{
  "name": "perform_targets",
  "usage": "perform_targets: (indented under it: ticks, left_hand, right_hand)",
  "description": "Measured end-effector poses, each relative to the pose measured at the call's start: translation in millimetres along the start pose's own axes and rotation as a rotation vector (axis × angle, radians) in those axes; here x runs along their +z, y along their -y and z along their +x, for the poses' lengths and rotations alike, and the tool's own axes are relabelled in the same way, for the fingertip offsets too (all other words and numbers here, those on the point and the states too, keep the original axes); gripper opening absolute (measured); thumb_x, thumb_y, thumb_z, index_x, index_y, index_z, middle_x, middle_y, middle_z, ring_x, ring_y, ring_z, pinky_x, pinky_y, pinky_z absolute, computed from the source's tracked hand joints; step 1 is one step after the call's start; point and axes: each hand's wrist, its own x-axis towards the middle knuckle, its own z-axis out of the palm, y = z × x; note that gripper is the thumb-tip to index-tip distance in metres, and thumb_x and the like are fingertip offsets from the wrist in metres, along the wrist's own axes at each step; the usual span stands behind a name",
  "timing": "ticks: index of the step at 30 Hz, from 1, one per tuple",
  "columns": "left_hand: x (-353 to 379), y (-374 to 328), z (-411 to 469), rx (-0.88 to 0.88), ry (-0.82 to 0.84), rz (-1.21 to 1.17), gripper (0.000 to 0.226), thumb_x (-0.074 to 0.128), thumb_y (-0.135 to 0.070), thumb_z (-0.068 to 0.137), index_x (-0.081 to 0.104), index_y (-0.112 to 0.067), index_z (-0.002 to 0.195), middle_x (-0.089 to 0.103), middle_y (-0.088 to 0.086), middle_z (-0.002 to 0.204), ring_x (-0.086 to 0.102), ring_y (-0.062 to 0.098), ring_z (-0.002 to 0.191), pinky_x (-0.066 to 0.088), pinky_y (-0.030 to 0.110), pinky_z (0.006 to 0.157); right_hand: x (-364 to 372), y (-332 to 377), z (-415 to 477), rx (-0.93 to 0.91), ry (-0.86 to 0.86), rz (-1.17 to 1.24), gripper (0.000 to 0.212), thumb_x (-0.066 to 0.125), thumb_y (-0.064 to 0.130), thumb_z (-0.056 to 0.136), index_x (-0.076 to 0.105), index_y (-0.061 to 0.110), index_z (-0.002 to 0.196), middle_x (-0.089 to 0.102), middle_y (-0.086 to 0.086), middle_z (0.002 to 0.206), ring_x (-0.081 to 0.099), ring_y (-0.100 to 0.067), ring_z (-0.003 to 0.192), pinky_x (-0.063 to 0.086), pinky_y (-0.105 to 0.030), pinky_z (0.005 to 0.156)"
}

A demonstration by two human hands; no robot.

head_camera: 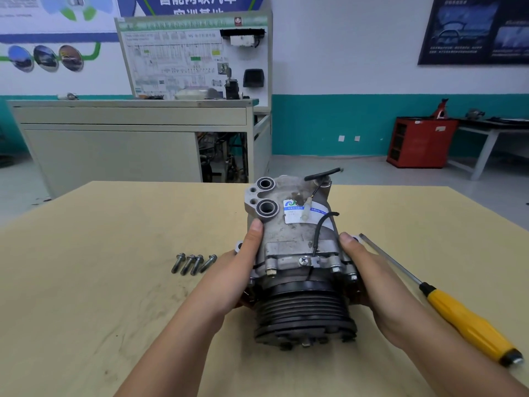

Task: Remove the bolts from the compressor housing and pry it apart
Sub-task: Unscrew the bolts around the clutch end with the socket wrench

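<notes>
1. Your forearms enter from below, and the black pulley [303,313] of the compressor [292,245] faces you. The compressor lies in the middle of the table [100,253].
2. Your left hand [229,279] and right hand [369,276] grip its two sides, each thumb flat on the housing. The other fingers are hidden behind it.
3. Four bolts [193,263] lie loose just beside your left hand, so turning the compressor may scatter them.
4. Some bolt heads [335,269] seem to remain in the front. Prying now could crack the housing.
5. The screwdriver [463,313] lies near your right hand. If its tip slips, it may hurt the holding hand.
</notes>
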Motion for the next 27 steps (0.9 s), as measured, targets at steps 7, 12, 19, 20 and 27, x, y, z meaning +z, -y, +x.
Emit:
perform_targets:
  ticks: [7, 12, 19, 20, 27]
  left_hand:
    - [-2.6, -0.5, 1.4, -0.016, 0.037, 0.083, 0.090, 0.027, -0.092, 0.047, 0.072, -0.027, 0.090, 0.074, -0.007, 0.078, 0.069, 0.013, 0.074, 0.051, 0.024, 0.061]
    - [-4.8, 0.3, 5.8, -0.036, 0.070, 0.158, 0.078, 0.023, -0.082, 0.077, 0.071, -0.022, 0.091, 0.074, 0.002, 0.080, 0.070, 0.018, 0.069, 0.056, 0.029, 0.069]
    - [-5.6, 1.8, 9.6, -0.062, 0.069, 0.170, 0.071, 0.018, -0.073, 0.088, 0.069, -0.024, 0.093, 0.064, -0.003, 0.053, 0.063, 0.012, 0.049, 0.051, 0.020, 0.054]
    - [-6.0, 2.0, 9.8, -0.058, 0.070, 0.167, 0.071, 0.018, -0.073, 0.088, 0.069, -0.024, 0.094, 0.064, -0.002, 0.054, 0.064, 0.013, 0.049, 0.051, 0.020, 0.054]
    - [-9.9, 2.1, 10.9, -0.044, 0.132, 0.154, 0.088, 0.021, -0.085, 0.070, 0.071, -0.017, 0.093, 0.066, -0.002, 0.050, 0.065, 0.012, 0.048, 0.047, 0.016, 0.043]
  right_hand:
    - [0.4, -3.2, 2.7, 0.094, -0.053, 0.016, 0.045, 0.046, 0.063, 0.079, 0.074, 0.032, 0.096, 0.074, 0.009, 0.094, 0.069, -0.004, 0.082, 0.043, -0.027, 0.071]
    - [0.8, -4.1, 4.1, 0.149, -0.072, -0.044, 0.045, 0.043, 0.062, 0.083, 0.073, 0.032, 0.095, 0.074, 0.014, 0.090, 0.067, -0.004, 0.080, 0.043, -0.027, 0.070]
    - [-0.4, -3.2, 7.2, 0.200, -0.022, -0.080, 0.053, 0.039, 0.068, 0.082, 0.066, 0.035, 0.112, 0.069, 0.008, 0.111, 0.060, -0.014, 0.110, 0.040, -0.039, 0.104]
    - [-0.4, -3.6, 7.5, 0.204, -0.011, -0.086, 0.056, 0.040, 0.070, 0.079, 0.064, 0.034, 0.115, 0.068, 0.007, 0.114, 0.058, -0.015, 0.112, 0.039, -0.040, 0.106]
    - [-15.9, 2.5, 6.7, 0.173, 0.178, -0.117, 0.047, 0.042, 0.079, 0.057, 0.069, 0.053, 0.084, 0.074, 0.009, 0.080, 0.070, -0.008, 0.074, 0.052, -0.022, 0.065]
